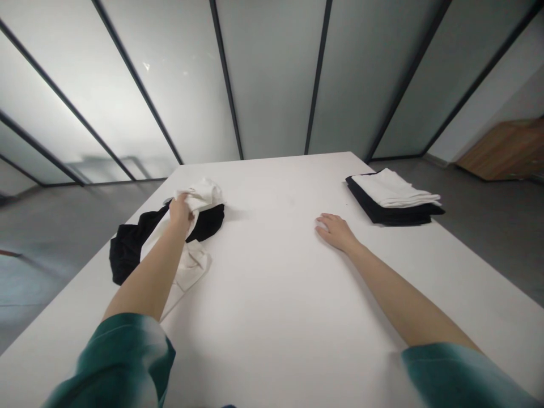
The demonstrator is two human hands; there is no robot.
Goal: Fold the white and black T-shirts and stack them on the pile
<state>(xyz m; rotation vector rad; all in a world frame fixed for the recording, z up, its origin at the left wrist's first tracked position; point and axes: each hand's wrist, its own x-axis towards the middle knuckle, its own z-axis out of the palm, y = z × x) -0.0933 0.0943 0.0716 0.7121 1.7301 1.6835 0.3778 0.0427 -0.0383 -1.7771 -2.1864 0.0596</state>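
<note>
On the left of the white table (263,272), my left hand (181,211) is closed on a crumpled white cloth (205,194). Black cloth (130,246) lies bunched beside and beneath it, partly hidden by my forearm. My right hand (335,231) rests on the bare tabletop right of the middle, fingers a little apart and holding nothing. Further right is a neat stack, with folded white cloth (393,188) on top of folded black cloth (382,213). My right hand is not touching that stack.
Behind the table's far edge stands a frosted glass partition (272,79) with dark frames. A wooden piece of furniture (501,148) is at the far right. Grey floor (46,238) shows on both sides of the table.
</note>
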